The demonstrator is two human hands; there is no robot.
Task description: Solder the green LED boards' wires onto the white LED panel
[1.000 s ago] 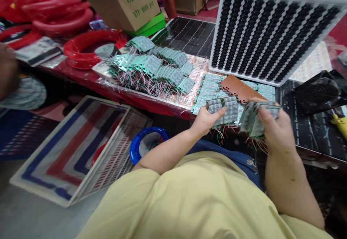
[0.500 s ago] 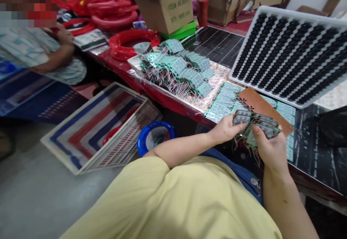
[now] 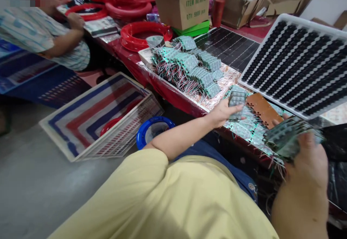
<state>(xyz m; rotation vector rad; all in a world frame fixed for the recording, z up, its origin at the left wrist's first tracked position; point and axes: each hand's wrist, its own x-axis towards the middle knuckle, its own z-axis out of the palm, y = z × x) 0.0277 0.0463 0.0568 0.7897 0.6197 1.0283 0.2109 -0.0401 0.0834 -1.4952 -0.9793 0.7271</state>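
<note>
My left hand (image 3: 221, 113) pinches one small green LED board (image 3: 236, 101) with wire leads, held just above the table's near edge. To the right and lower, my right hand (image 3: 309, 166) grips a fanned stack of the same boards (image 3: 290, 137), wires hanging below it. A row of boards (image 3: 245, 125) lies flat on the table between my hands, partly under a brown perforated plate (image 3: 261, 109). A larger heap of wired boards (image 3: 189, 69) sits further left on the table.
A big white-framed panel of black LED rows (image 3: 298, 62) leans at the right. Red rings (image 3: 145, 34), cardboard boxes (image 3: 183, 4) and a dark panel (image 3: 227, 47) fill the back. A striped panel (image 3: 100, 112) and blue ring (image 3: 153, 130) lie on the floor. Another person (image 3: 46, 38) sits at the left.
My hands were together on the stack; the left has since drawn one board off to the left while the right carried the stack rightward and down. The view has swung left.
</note>
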